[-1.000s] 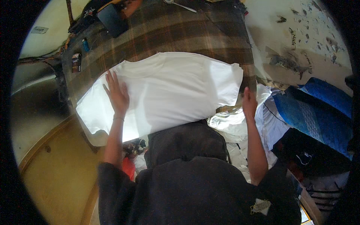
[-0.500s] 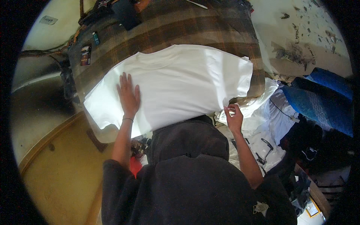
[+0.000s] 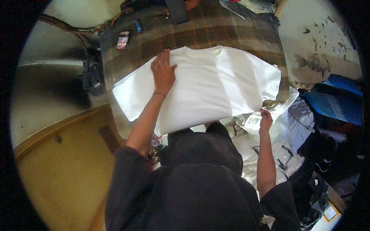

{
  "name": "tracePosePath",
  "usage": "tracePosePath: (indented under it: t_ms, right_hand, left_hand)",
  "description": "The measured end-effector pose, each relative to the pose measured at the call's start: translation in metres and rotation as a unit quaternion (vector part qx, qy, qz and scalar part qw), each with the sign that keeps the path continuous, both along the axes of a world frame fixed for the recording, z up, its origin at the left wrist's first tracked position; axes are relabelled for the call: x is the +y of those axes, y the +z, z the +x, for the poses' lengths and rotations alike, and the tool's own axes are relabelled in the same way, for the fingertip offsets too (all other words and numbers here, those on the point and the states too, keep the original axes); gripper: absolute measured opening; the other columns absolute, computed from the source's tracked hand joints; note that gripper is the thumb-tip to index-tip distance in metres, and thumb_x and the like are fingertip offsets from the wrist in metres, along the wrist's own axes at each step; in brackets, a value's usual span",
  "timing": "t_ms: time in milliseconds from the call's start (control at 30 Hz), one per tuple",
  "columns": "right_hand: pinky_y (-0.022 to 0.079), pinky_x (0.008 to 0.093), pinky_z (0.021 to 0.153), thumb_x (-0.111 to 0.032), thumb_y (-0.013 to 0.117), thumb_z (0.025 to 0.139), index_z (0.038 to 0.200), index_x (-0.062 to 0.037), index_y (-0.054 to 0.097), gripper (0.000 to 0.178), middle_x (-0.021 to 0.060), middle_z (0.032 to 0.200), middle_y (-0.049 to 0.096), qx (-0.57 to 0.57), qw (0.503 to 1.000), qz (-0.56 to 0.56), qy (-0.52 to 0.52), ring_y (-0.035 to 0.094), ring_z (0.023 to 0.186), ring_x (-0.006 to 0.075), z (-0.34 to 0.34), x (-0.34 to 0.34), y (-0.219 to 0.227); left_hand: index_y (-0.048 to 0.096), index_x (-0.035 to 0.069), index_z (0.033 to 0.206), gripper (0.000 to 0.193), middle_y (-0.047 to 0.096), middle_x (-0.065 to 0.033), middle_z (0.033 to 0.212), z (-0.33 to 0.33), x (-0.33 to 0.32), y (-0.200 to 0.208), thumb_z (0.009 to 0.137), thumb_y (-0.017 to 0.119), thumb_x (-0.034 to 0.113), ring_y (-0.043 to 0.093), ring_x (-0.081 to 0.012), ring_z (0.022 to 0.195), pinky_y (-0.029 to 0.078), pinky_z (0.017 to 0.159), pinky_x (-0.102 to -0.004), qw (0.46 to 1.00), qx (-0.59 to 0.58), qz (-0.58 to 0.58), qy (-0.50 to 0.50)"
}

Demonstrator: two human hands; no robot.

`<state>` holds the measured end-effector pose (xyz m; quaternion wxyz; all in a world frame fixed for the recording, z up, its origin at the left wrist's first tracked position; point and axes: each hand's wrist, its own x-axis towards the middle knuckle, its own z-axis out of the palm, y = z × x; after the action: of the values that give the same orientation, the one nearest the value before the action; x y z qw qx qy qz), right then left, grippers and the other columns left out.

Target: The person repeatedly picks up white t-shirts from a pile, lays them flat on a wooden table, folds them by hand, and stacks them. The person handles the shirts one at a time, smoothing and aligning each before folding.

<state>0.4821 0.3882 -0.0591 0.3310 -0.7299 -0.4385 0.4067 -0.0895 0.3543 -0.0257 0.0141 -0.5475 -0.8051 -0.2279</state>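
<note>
A white T-shirt (image 3: 208, 88) lies spread over a table (image 3: 200, 32) with a brown checked cover, its collar at the far side. My left hand (image 3: 163, 75) rests flat on the shirt, left of the collar, with fingertips at the shoulder edge and the thumb apart. At the shirt's near right corner, below the right sleeve, my right hand (image 3: 266, 120) has its fingers pinched on the fabric's edge. The near edge of the shirt hangs at the table's front, close to my lap.
A blue lighter (image 3: 138, 25), a small dark pack (image 3: 123, 40), a flat black object (image 3: 177, 11) and a spoon-like white utensil (image 3: 233, 10) lie along the far side. White cloths (image 3: 246, 156) are heaped below right, beside a blue textile (image 3: 333, 106). A brown wooden panel (image 3: 61, 165) stands left.
My left hand has slid up the shirt from its left body to the shoulder edge. The right hand stays at the near right corner. The whole view has shifted.
</note>
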Motion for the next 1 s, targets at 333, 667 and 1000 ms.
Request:
tracePosePath:
  t_ms: [333, 667, 1000]
  right_hand:
    - [0.055, 0.0358, 0.091, -0.017, 0.060, 0.108, 0.113, -0.0018, 0.074, 0.021, 0.0097, 0.103, 0.079, -0.121, 0.944, -0.162, 0.260, 0.072, 0.098, 0.0194, 0.027, -0.184, -0.004]
    - [0.058, 0.0380, 0.088, -0.021, 0.073, 0.099, 0.105, -0.0009, 0.078, 0.021, 0.0152, 0.105, 0.078, 0.006, 0.967, -0.252, 0.025, 0.074, 0.099, 0.0239, 0.125, -0.330, -0.040]
    - [0.059, 0.0396, 0.085, -0.039, 0.080, 0.097, 0.107, -0.0034, 0.078, 0.037, 0.0126, 0.102, 0.081, -0.165, 0.982, -0.066, -0.061, 0.078, 0.098, 0.0228, 0.205, -0.047, -0.063]
  left_hand:
    - [0.065, 0.014, 0.125, 0.032, 0.061, -0.0049, 0.138, -0.010, 0.037, -0.005, 0.096, 0.077, 0.018, 0.052, -0.0267, 0.139, 0.034, 0.117, -0.0526, 0.997, -0.023, -0.052, -0.047]
    - [0.072, 0.012, 0.128, 0.034, 0.064, -0.0125, 0.140, -0.041, 0.062, -0.068, 0.095, 0.068, 0.006, 0.052, -0.0361, 0.140, 0.034, 0.121, -0.0560, 0.995, 0.044, 0.002, -0.087]
    - [0.047, 0.006, 0.157, 0.059, 0.049, -0.0171, 0.163, 0.046, 0.101, -0.039, 0.107, 0.060, 0.035, 0.043, -0.0371, 0.153, 0.031, 0.122, -0.0582, 0.957, 0.280, 0.006, 0.069]
